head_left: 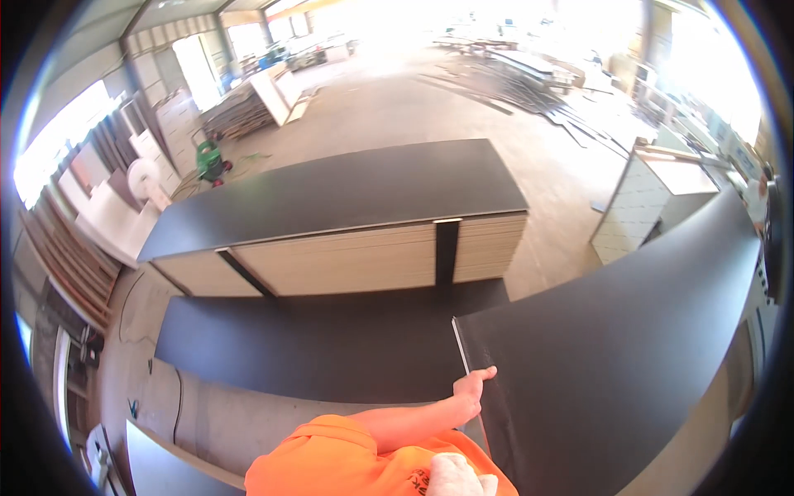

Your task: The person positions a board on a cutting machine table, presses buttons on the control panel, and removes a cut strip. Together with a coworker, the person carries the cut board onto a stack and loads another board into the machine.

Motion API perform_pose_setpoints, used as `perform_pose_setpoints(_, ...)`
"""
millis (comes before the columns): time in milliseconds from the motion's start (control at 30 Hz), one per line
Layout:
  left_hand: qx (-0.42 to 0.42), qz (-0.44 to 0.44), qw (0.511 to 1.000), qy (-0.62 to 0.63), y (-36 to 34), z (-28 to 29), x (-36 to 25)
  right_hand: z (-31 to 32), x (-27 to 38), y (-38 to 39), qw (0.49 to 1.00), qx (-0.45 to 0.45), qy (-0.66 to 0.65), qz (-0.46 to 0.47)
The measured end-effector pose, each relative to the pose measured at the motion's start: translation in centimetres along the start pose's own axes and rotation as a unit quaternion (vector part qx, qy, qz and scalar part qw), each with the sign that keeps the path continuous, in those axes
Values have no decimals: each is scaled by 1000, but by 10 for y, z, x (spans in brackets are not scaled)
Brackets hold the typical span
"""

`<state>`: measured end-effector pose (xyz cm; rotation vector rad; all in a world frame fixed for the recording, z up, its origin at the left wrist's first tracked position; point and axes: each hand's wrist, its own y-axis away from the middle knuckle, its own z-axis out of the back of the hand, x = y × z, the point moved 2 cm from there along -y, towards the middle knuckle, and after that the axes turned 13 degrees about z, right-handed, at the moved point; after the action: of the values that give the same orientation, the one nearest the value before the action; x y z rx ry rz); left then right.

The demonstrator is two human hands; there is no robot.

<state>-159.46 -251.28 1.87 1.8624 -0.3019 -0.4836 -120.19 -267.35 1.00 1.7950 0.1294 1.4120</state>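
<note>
My left hand [471, 393] reaches across my body and grips the edge of a large dark panel [612, 347]. One finger lies on the panel's dark face and the others curl at its pale edge. The panel spreads to the right, its near end close to my orange shirt [331, 459]. Low in front of the shirt is a pale, overexposed form that looks like my right hand [459, 475]; its fingers are not clear. Beyond stands a stack of pale-edged boards [339, 260], topped by a dark sheet [347, 186]. Another dark sheet [331, 343] lies in front of it.
A green machine on wheels [211, 161] stands past the stack's left end. Panels [91, 207] lean along the left wall. Cables [179, 405] run over the floor at left. A white cabinet-like box [653, 194] stands beyond the held panel, and long strips [525, 95] lie farther back.
</note>
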Motion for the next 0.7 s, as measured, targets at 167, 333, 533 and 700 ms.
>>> perform_pose_setpoints(167,18,58,998,36,20,101,-15,-50,-46,65,999,3,38,5)
perform_pose_setpoints(333,60,71,995,22,27,208,-61,-104,-113,152,997,-5,71,13)
perform_pose_setpoints(533,37,53,998,-13,43,356,-135,-155,-207,257,995,-3,95,19)
perform_pose_setpoints(700,43,52,996,-56,31,484,-162,-141,-312,362,996,-48,73,36)
